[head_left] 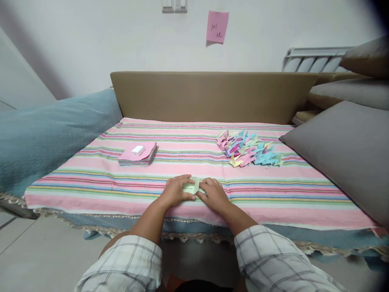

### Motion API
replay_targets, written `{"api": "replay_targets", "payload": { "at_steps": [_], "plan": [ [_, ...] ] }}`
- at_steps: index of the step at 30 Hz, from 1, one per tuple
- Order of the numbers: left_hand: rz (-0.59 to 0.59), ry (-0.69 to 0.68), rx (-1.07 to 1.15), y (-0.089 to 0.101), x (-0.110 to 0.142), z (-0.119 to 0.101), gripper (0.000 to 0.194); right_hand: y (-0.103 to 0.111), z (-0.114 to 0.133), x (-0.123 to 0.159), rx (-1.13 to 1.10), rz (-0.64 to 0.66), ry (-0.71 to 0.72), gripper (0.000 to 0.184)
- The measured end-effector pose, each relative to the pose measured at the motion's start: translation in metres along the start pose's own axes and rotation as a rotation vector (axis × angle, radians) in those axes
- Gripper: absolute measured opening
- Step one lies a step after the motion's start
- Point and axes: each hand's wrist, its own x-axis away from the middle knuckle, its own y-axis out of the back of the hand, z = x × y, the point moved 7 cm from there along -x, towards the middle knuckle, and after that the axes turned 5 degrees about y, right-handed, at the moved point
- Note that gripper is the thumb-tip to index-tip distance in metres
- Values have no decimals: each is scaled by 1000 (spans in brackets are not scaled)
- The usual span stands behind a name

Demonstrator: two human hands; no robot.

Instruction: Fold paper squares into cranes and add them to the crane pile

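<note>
A small piece of pale green folded paper (192,185) lies near the front of the striped cloth, between my two hands. My left hand (178,190) grips its left side, thumb below and fingers above. From the right, my right hand (214,194) pinches the paper's right edge with thumb and forefinger. Part of the paper is hidden beneath the fingers. Ahead and to the right sits a cluster of folded paper cranes (247,150) in pink, blue, yellow, green and purple. Ahead and to the left stands a stack of square paper sheets (136,161), pink on top.
A small white block (138,150) rests on the stack. The striped cloth (182,134) covers the seat, with a brown backrest (212,97) behind it. A blue-covered armrest (60,129) bounds the left, grey cushions (343,150) the right. A pink note (217,27) is on the wall.
</note>
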Motion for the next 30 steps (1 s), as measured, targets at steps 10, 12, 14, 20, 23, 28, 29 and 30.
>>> {"api": "replay_targets", "payload": {
  "at_steps": [10,12,14,20,23,28,29,30],
  "plan": [
    [-50,-49,115,2,0,-8,50,-1,1,0,36,41,-25,27],
    [-54,-52,124,2,0,-9,51,-1,1,0,36,43,-24,28],
    [-62,-55,128,2,0,-10,53,-1,0,0,25,36,-21,28],
    [-45,-46,74,-2,-2,-10,53,5,-2,-2,-83,1,23,23],
    [-37,-52,51,-3,-2,-12,47,9,-8,-2,-215,-16,14,25],
    [-21,-26,-20,-4,0,-16,38,8,-31,1,-527,-73,-136,47],
    [-20,-23,-34,-4,0,-17,37,8,-32,2,-566,-70,-120,49],
    [-17,-23,-46,-5,1,-18,36,8,-31,2,-587,-63,-93,50]
  ]
}}
